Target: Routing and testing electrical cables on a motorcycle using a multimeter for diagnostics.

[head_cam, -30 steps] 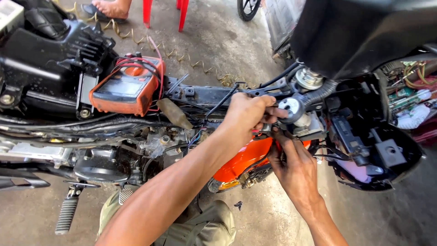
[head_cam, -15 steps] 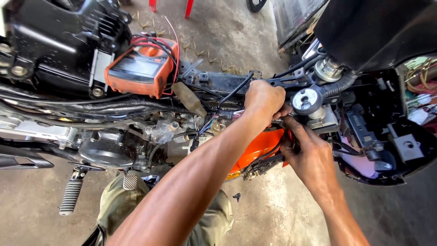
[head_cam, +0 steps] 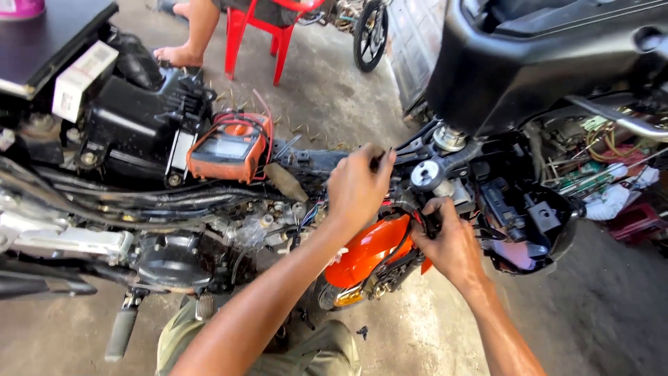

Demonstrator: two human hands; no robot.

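Left hand (head_cam: 358,186) fingers pinching black cable (head_cam: 376,161), right hand (head_cam: 451,245) gripping wiring below

An orange multimeter (head_cam: 228,154) with red leads sits at ten o'clock on the black motorcycle frame (head_cam: 139,195). The fairing panel (head_cam: 365,251) is glossy orange. A red plastic chair (head_cam: 268,31) stands at twelve o'clock on the grey floor (head_cam: 327,90).

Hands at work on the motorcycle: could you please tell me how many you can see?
2. The left hand grips black wiring on the frame beside the orange multimeter; the right hand holds cables above the orange panel. A seated person's hands are out of view.
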